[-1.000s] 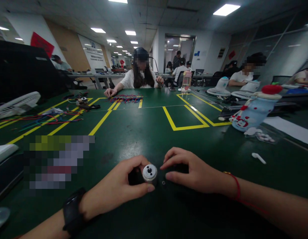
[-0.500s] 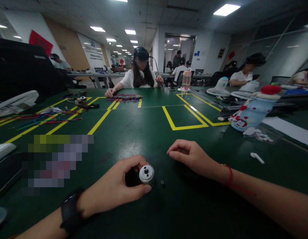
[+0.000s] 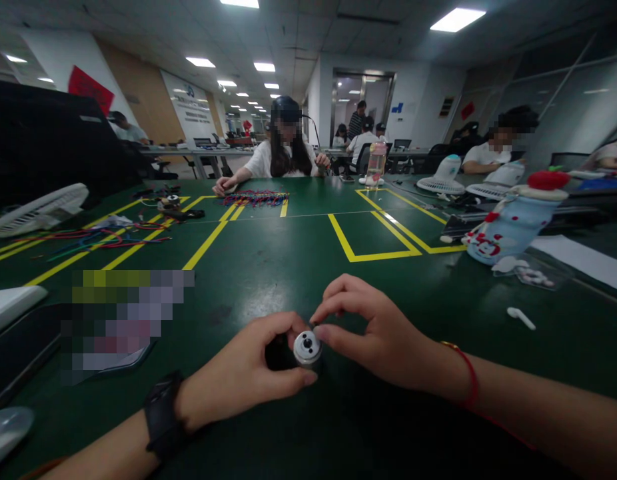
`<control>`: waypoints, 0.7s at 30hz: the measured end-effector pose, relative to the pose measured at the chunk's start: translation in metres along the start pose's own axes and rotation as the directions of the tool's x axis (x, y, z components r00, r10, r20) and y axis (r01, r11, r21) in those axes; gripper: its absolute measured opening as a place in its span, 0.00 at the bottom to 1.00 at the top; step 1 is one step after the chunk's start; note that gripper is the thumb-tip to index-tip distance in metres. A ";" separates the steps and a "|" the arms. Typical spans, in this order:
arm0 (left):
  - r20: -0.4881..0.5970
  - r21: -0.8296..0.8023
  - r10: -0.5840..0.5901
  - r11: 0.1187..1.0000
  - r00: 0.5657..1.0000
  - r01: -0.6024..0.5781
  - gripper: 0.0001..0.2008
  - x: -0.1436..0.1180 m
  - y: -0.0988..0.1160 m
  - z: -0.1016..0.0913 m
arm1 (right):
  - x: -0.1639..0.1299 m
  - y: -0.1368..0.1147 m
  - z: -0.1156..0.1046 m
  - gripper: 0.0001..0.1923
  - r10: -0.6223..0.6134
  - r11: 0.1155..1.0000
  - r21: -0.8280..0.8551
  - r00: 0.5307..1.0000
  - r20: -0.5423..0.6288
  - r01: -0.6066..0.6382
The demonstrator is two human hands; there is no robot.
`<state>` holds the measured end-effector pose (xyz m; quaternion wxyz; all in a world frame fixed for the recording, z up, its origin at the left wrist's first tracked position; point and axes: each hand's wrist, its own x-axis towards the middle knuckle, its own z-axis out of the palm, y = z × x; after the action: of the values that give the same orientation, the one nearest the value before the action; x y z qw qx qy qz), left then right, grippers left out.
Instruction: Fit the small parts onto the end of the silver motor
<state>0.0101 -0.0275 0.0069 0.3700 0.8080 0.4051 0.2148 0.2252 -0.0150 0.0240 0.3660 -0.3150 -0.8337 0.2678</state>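
Left hand (image 3: 238, 387) grips small motor (image 3: 306, 348); right hand (image 3: 383, 333) apparently pinching its top.

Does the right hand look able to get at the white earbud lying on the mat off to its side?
Probably yes: the white earbud lies alone on bare green mat on the right hand side, nothing between them. That hand's fingertips are at the small metal cylinder the left hand grips.

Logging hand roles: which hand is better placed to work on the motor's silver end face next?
Right hand, probably: its fingertips pinch at the motor face, while the left hand grips the body.
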 end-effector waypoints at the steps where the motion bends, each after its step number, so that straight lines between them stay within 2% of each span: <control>1: 0.001 0.016 -0.001 1.000 1.000 0.001 0.09 0.000 -0.001 0.000 | 0.001 -0.003 0.002 0.05 -0.021 1.000 -0.013 1.000 0.018 0.021; 6: 0.004 0.045 0.012 0.999 1.000 -0.012 0.09 0.000 -0.003 0.000 | 0.001 -0.013 0.006 0.07 -0.036 0.997 -0.071 0.996 0.076 0.041; 9: 0.014 0.020 0.011 1.000 1.000 -0.011 0.09 -0.001 -0.002 -0.001 | -0.001 -0.014 0.003 0.04 -0.031 0.999 -0.031 0.996 0.080 0.033; 12: 0.010 -0.011 0.002 1.000 1.000 -0.002 0.09 -0.001 -0.001 -0.001 | -0.003 -0.006 -0.003 0.05 0.029 0.997 0.067 0.999 0.038 -0.031; 14: 0.010 -0.043 0.002 0.999 1.000 -0.001 0.09 -0.001 0.000 -0.001 | -0.004 0.006 -0.008 0.07 0.126 0.982 0.144 0.992 -0.001 -0.124; 16: 0.019 -0.075 0.004 0.997 1.000 -0.002 0.10 -0.002 0.000 0.000 | -0.004 0.023 -0.013 0.09 0.289 0.929 0.255 0.956 -0.049 -0.268; 18: 0.026 -0.096 0.004 0.995 1.000 -0.002 0.10 -0.002 0.000 0.000 | -0.003 0.042 -0.017 0.12 0.474 0.819 0.418 0.874 -0.108 -0.393; 21: 0.034 -0.107 0.000 0.994 0.999 0.004 0.10 -0.001 0.001 0.000 | -0.002 0.063 -0.020 0.16 0.552 0.757 0.514 0.815 -0.174 -0.403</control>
<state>0.0104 -0.0284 0.0075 0.4198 0.7902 0.3875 0.2218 0.2624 0.0297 -0.0082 0.4754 -0.4637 -0.5676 0.4866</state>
